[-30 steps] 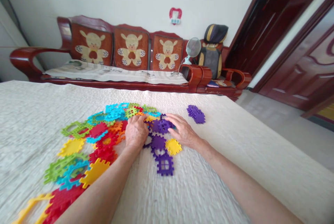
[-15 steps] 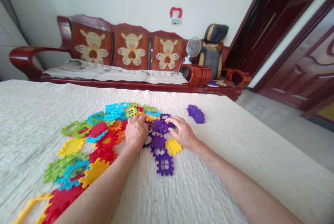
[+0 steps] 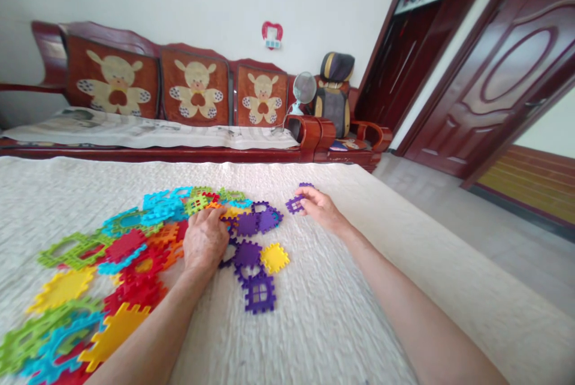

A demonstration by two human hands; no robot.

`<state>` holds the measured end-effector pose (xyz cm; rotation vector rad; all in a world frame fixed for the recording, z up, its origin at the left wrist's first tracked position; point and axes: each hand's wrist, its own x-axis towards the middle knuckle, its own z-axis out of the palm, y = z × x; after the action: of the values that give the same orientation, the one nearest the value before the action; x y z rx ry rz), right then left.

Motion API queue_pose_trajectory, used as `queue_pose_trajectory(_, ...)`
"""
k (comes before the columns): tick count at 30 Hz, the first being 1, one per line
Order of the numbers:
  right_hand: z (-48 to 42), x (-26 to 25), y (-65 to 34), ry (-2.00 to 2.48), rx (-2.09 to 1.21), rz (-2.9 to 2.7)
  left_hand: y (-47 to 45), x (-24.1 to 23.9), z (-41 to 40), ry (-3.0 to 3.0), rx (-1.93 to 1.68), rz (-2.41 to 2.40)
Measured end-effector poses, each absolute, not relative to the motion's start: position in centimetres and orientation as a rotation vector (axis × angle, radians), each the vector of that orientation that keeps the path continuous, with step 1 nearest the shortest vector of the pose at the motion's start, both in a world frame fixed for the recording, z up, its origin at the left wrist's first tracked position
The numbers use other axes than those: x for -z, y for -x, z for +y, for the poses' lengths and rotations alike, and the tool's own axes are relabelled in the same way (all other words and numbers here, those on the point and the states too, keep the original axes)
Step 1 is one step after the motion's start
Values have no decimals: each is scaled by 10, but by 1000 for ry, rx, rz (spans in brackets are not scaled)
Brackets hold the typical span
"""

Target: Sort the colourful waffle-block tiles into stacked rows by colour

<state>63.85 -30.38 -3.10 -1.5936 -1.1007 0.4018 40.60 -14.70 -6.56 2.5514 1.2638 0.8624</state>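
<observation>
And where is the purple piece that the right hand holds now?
In the head view, the purple piece is just below and right of centre, pinched by the right hand, right of the larger purple group.

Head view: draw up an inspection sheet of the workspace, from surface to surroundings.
Surface: pale, textured cloth.
Job's things: purple pieces near the middle, a lone yellow piece beside them.
Clutter: an overlapping heap of red, yellow, green, blue and orange pieces, mostly at picture left.
Left hand: over the heap's right side; grip cannot be told.
Right hand: pinching a purple window piece.
Cables: seemingly a thin pale cord by the fan.
Surroundings: wooden sofa, animal-print cushions, dark red doors.
</observation>
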Motion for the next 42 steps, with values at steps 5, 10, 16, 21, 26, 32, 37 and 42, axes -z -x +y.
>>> queue_pose_trajectory(5,-328,31,-696,1782,-67,-1000,-406,64,-148,-2558,-859,1256)
queue_pose_trajectory(10,-339,38,-717,2021,55,-1213,-406,63,-149,-2555,-852,1266)
queue_pose_trajectory(16,-339,36,-706,2098,187,-1392,-406,63,-148,-2566,-854,1261)
queue_pose_trajectory(21,-338,38,-704,2121,158,-1419,-406,62,-149,-2557,-845,1270)
queue_pose_trajectory(26,-338,40,-704,2094,153,-1421,-406,61,-150,-2557,-842,1274)
queue_pose_trajectory(32,-338,41,-704,2105,197,-1431,-406,61,-150,-2559,-850,1269)
queue_pose_trajectory(37,-338,40,-704,2088,235,-1403,-406,62,-149,-2568,-859,1263)
queue_pose_trajectory(42,-338,42,-705,2090,308,-1380,-406,64,-147,-2563,-870,1253)
